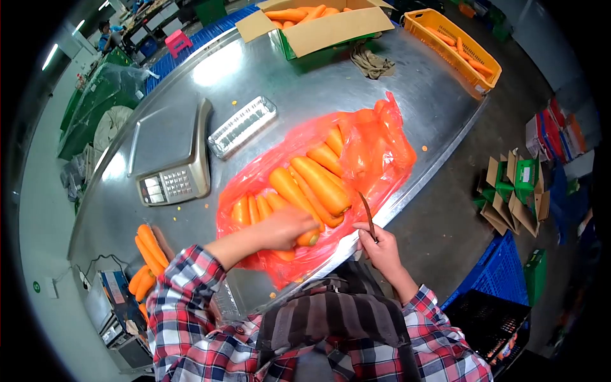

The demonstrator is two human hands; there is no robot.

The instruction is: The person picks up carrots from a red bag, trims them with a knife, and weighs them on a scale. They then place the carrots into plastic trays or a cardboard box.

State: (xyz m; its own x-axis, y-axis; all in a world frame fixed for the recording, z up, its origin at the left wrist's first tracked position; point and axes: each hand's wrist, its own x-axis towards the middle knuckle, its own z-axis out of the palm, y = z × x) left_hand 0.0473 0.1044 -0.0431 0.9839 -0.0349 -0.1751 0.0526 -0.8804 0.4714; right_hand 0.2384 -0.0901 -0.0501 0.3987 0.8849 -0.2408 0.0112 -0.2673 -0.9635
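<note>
A red plastic bag [398, 143] lies spread on the metal table with several large carrots [315, 184] in it, some lying bare on the film and others behind it at the far end. My left hand [286, 228] is closed over a carrot [309, 239] at the near side of the pile; its blunt end shows beyond my fingers. At the table's front edge, my right hand [382, 250] grips a small knife [367, 213] with a dark, narrow blade pointing up and away from me.
Left of the bag stand a digital scale [172, 153] and a plastic-wrapped pack [243, 126]. A cardboard box [334, 28], a cloth [371, 62] and a yellow crate [487, 79] with carrots line the far edge. More carrots [151, 251] lie at lower left. A blue crate [493, 270] sits at right.
</note>
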